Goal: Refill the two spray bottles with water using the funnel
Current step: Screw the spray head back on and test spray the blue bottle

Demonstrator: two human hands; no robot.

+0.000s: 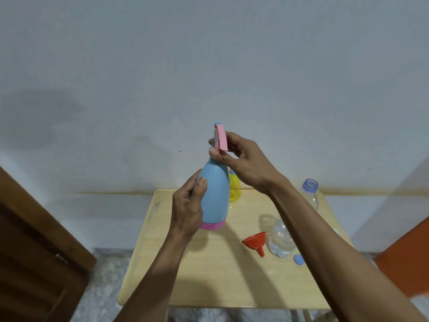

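Bkgd only. Small light-wood table (185, 275), rounded corners, dark scuff marks nr its far-left corner. Behind: plain pale wall (209, 66), w/ yellowish stained strip (111, 192) along its base, level w/ table's far edge. Left of frame: dark brown wooden door (34, 252), metal fitting on its edge. Right edge: orange panel (406, 256), what it is can't be told. Floor (104, 287) under table grey, mottled, blurred.
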